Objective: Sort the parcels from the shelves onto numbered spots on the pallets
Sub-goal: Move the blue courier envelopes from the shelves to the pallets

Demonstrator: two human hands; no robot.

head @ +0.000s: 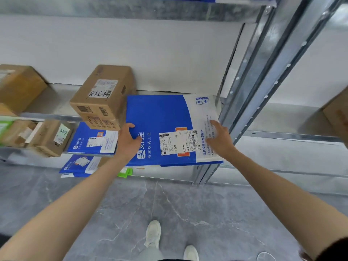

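As we face the metal shelving, a plain brown box (18, 85) sits at the far left of the shelf board. Below it on a lower shelf stands a small taped carton (49, 138), with a blue flat parcel (90, 140) just beside it. Next along the upper board is a cardboard box (103, 93) bearing a handwritten label. Our left hand (128, 142) grips the left edge of the large blue-and-white parcel (160, 117), thumb curled over its top. That parcel lies flat on the shelf board, its front overhanging the edge, with a shipping label (177, 142) facing up. Our right hand (220, 138) rests on its white right margin, fingers stretched and slightly apart. Just beside that stands the grey upright (263, 81), and another carton (337, 113) shows at the far right.
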